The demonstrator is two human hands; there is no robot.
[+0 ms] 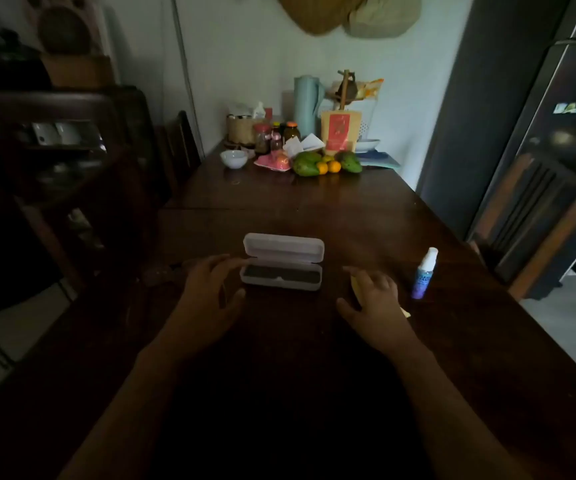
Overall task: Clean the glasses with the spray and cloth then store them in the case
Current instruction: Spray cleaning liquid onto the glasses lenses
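Spray bottle (pixel 425 273) label unreadable; left hand (pixel 210 292), right hand (pixel 376 299) spread, empty.

Fridge door (pixel 535 140), right side: bright reflective logo sticker, letters blurred, roughly "BAJO", not surely readable. Spray bottle (pixel 425 275): printed blue-purple label, text too small to read. Red-orange packet (pixel 340 131) at table's far end: print illegible.

table (pixel 348 209) | bowl (pixel 233 158) | mangoes (pixel 305 164) | oranges (pixel 328 167) | flask (pixel 307 102)
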